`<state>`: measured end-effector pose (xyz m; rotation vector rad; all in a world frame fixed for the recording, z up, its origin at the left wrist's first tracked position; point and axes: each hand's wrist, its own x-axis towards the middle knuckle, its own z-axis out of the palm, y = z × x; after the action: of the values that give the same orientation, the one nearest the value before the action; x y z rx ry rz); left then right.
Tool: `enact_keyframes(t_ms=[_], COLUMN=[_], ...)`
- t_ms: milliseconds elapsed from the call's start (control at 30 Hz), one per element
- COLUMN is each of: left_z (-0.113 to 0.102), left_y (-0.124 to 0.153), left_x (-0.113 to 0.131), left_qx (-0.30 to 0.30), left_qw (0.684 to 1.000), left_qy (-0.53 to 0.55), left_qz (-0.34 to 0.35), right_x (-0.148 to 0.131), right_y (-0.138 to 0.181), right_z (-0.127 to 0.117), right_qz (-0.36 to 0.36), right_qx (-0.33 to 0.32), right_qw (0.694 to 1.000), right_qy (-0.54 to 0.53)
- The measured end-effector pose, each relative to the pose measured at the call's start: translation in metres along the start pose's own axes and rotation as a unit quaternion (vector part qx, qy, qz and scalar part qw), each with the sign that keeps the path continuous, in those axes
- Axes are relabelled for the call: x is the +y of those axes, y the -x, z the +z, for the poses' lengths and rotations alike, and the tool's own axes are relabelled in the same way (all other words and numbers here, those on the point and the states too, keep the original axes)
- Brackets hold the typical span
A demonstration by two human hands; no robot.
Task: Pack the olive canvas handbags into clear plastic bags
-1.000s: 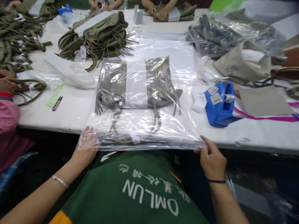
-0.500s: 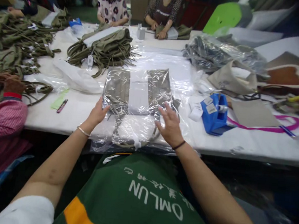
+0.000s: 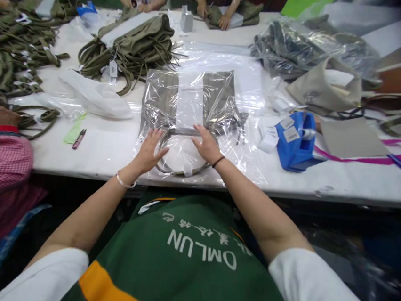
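An olive fabric bag lies in a clear plastic sleeve on the white table in front of me. White paper wraps around the bag's middle, and its looped handle points toward me. My left hand rests on the sleeve at the bag's lower left, fingers spread. On the sleeve near the lower middle lies my right hand, its fingers also apart. Neither hand grips anything.
A blue tape dispenser stands to the right, near a grey board. Piled olive bags lie at the back left. Clear-wrapped bags sit at the back right. A co-worker's checked sleeve is at the left; two people work opposite.
Both hands have come from the bag's sides closer together at its lower part. The wrapped bag has moved away from the table's front edge, and its sleeve no longer overhangs it.
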<state>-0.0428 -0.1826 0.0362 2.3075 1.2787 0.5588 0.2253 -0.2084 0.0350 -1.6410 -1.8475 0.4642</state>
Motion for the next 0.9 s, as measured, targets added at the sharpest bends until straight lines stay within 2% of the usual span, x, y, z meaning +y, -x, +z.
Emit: enact_keyframes(t_ms=[67, 100, 167, 233, 267, 300, 367, 433, 500, 567, 633, 700, 800, 900], left_z=[0.005, 0.008, 0.010, 0.005, 0.000, -0.006, -0.020, -0.029, -0.029, -0.023, -0.017, -0.018, -0.037, -0.056], left_y=[0.045, 0.062, 0.080, 0.080, 0.076, 0.072, 0.064, 0.065, 0.076, 0.092, 0.111, 0.128, 0.148, 0.160], left_x=[0.005, 0.006, 0.003, 0.003, 0.005, 0.009, 0.020, 0.024, 0.013, -0.011, -0.037, -0.053, -0.052, -0.048], left_qx=[-0.020, -0.027, -0.035, -0.011, 0.019, 0.058, 0.135, 0.169, 0.164, 0.148, 0.129, 0.116, 0.133, 0.128], left_qw=[0.996, 0.992, 0.988, 0.989, 0.990, 0.989, 0.984, 0.979, 0.980, 0.983, 0.987, 0.988, 0.982, 0.979], left_qy=[-0.034, -0.047, -0.047, -0.015, 0.004, 0.019, 0.025, -0.009, -0.061, -0.093, -0.098, -0.101, -0.133, -0.153], left_qz=[0.085, 0.112, 0.141, 0.147, 0.142, 0.133, 0.117, 0.114, 0.096, 0.050, 0.002, -0.021, -0.011, 0.036], right_x=[-0.021, -0.032, -0.052, -0.062, -0.062, -0.060, -0.048, -0.032, -0.017, -0.009, -0.006, -0.006, -0.004, 0.003], right_y=[0.054, 0.079, 0.116, 0.132, 0.132, 0.129, 0.117, 0.107, 0.102, 0.098, 0.091, 0.079, 0.063, 0.061], right_z=[-0.010, -0.012, -0.009, 0.000, 0.006, 0.012, 0.020, 0.025, 0.027, 0.028, 0.028, 0.028, 0.029, 0.030], right_qz=[-0.064, -0.109, -0.233, -0.331, -0.352, -0.348, -0.286, -0.211, -0.173, -0.164, -0.159, -0.155, -0.126, -0.073], right_qx=[0.078, 0.080, 0.000, -0.095, -0.121, -0.127, -0.101, -0.074, -0.072, -0.083, -0.094, -0.105, -0.085, -0.055], right_qw=[0.993, 0.986, 0.961, 0.922, 0.913, 0.917, 0.950, 0.975, 0.980, 0.979, 0.977, 0.975, 0.981, 0.990], right_qy=[-0.065, -0.097, -0.152, -0.175, -0.169, -0.148, -0.075, 0.008, 0.063, 0.090, 0.107, 0.119, 0.124, 0.109])
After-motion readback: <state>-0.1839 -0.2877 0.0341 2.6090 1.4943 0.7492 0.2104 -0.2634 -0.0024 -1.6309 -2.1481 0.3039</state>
